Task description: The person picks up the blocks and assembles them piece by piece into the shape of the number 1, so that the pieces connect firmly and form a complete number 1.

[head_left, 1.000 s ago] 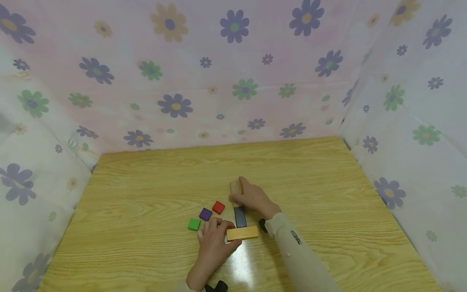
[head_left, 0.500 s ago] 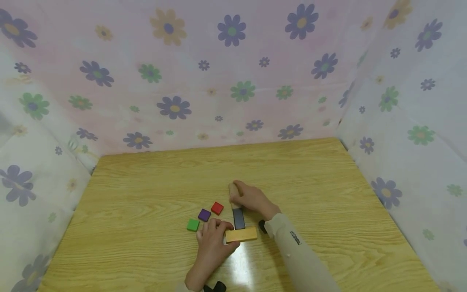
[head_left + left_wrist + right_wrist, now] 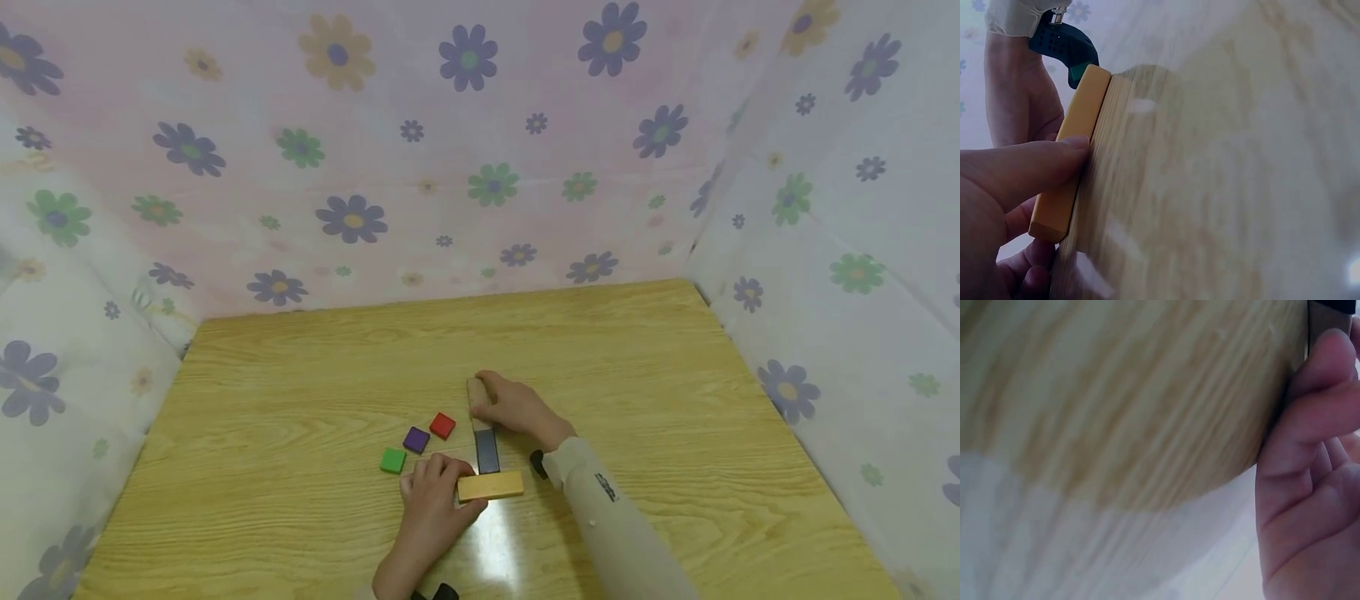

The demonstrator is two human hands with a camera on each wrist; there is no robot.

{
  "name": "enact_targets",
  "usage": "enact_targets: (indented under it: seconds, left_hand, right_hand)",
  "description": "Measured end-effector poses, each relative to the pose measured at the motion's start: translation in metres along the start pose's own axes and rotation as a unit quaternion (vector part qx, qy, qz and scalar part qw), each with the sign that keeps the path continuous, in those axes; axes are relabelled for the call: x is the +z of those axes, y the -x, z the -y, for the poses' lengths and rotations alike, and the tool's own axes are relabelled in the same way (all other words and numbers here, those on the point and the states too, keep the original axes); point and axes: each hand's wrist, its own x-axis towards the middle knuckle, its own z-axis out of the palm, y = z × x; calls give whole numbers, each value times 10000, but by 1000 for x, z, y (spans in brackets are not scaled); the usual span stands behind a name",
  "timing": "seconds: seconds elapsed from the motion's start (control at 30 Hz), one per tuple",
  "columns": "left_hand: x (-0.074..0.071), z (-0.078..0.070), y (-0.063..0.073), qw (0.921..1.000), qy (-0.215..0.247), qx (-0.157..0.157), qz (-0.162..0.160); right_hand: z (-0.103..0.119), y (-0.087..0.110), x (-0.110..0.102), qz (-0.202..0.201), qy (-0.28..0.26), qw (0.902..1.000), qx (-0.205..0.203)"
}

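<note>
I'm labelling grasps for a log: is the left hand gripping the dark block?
No, in the head view the left hand grips the yellow block, which lies crosswise at the near end of the dark block.

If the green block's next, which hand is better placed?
Left, probably: the left hand is nearer the green block, though it would first have to release the yellow block it pinches. The right hand is farther off and holds the tan block.

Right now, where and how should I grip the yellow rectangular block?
Probably pinch the yellow rectangular block across its narrow, free right end, from the right; the left hand holds its left end, the dark grey block lies at its far side.
</note>
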Motion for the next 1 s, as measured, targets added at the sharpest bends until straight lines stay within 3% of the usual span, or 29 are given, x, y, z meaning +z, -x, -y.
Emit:
enact_targets:
  seconds: [0.17,0.4,0.6,0.83,1.0]
  left_hand:
    - [-2,-1,0,10000,64,-42,30]
    - [-1,-1,3,9999,54,-123,37]
    - [0,-2,4,9998,56,-175,-7]
    - [-1,-5,5,9996,134,-238,66]
    - [-2,-4,4,9995,128,-274,93]
  right_hand:
    - [0,1,-1,106,-241,9997,8]
    - [-1,2,2,54,-140,9999,-18]
    - [-4,8,2,58,-645,9978,135]
    - [-8,26,1,36,-1544,9878,220]
    - [-12,47,3,-231,-1586,9870,111]
